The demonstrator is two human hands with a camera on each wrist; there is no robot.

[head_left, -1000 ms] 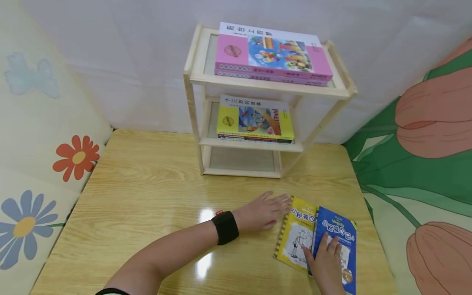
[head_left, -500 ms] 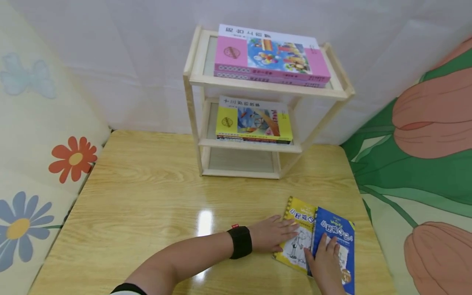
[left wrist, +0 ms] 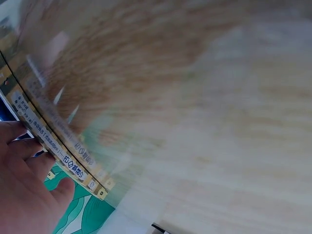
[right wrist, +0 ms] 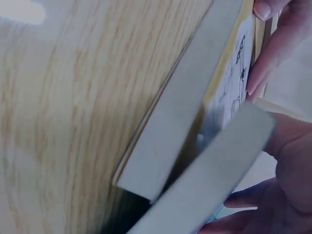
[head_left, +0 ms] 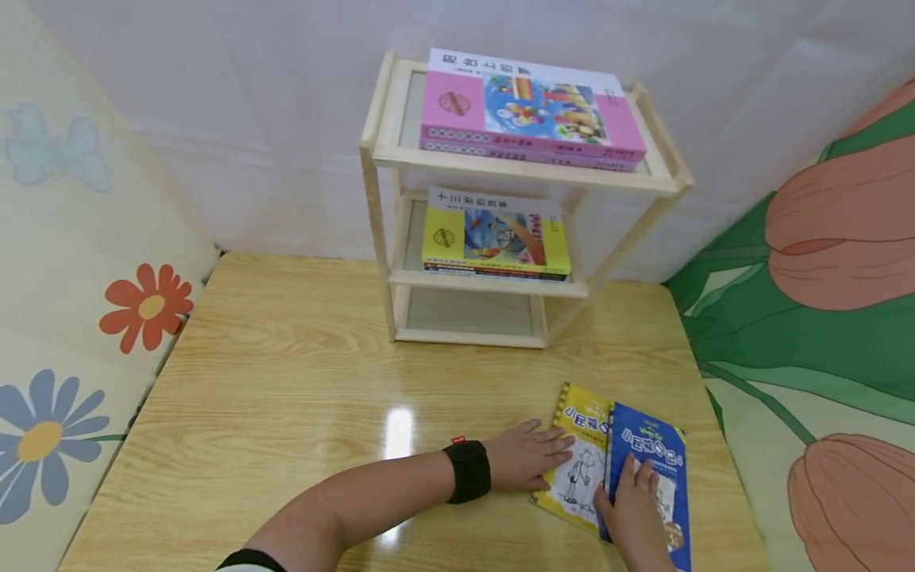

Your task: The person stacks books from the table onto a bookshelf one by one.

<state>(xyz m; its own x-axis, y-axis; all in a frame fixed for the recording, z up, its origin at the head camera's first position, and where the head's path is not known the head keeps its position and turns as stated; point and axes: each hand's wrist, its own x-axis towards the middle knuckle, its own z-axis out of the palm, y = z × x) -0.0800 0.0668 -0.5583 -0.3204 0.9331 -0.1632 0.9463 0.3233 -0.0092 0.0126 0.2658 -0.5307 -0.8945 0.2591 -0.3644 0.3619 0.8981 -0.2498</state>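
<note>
Two comic-style books lie side by side at the table's right. In the head view, my left hand (head_left: 522,457) rests with spread fingers over the spine edge of the yellow book (head_left: 589,457). The left wrist view shows those fingers (left wrist: 36,161) on the cover and the thumb near the book's printed spine (left wrist: 53,136). My right hand (head_left: 636,512) lies on the cover of the blue book (head_left: 646,433), its thumb at the left edge. From the right wrist, white page edges of the blue book (right wrist: 209,175) overlap the yellow book (right wrist: 183,102).
A wooden three-tier rack (head_left: 472,338) stands at the back of the wood-grain table (head_left: 286,349). Pink books (head_left: 529,111) are stacked on its top shelf, and a stack topped by a yellow-and-white book (head_left: 496,230) lies on the middle one. Floral-print walls flank the table.
My left hand has come down from above the yellow book's upper corner onto its left edge. The right thumb has shifted to the blue book's left edge.
</note>
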